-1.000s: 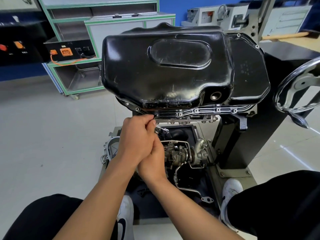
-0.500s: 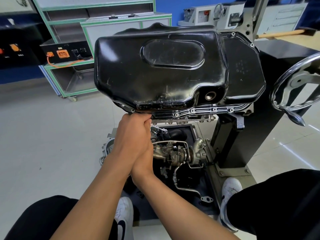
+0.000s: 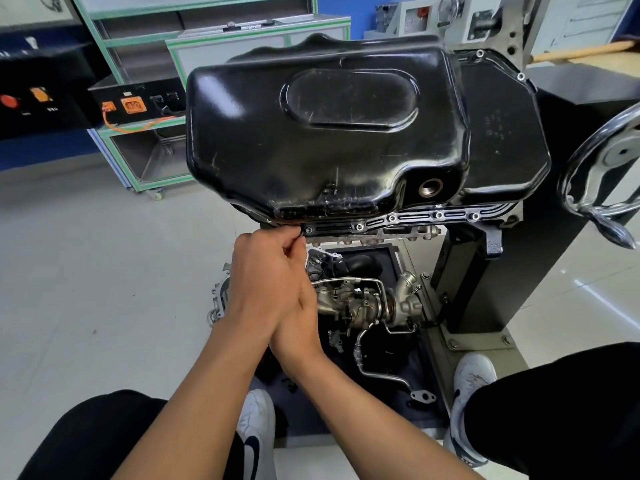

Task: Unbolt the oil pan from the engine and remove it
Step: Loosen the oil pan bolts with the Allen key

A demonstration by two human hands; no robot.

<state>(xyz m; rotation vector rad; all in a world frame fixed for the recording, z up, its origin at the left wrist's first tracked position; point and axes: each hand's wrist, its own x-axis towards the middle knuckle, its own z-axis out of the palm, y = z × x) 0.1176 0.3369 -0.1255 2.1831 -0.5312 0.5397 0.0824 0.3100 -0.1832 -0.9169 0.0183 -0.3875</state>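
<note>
The black oil pan (image 3: 332, 133) sits on top of the upturned engine, with its flange (image 3: 415, 218) facing me and several bolts (image 3: 359, 227) still in it. My left hand (image 3: 266, 278) is raised to the flange's left end. Its thumb and fingertips pinch something small there, apparently a bolt, just left of a visible bolt head (image 3: 308, 231). My right hand (image 3: 299, 327) lies underneath and against the left one. Its fingers are hidden, so I cannot see whether it holds anything.
A turbocharger with pipes (image 3: 367, 303) lies in the stand's tray below the pan. A chrome handwheel (image 3: 595, 188) sticks out at the right beside the black stand column (image 3: 485, 282). Green-framed carts (image 3: 145, 157) stand behind on the left. My knees and white shoes (image 3: 256, 431) are below.
My joined hands moved left along the flange, then came back slightly right and lower. The oil pan has not moved.
</note>
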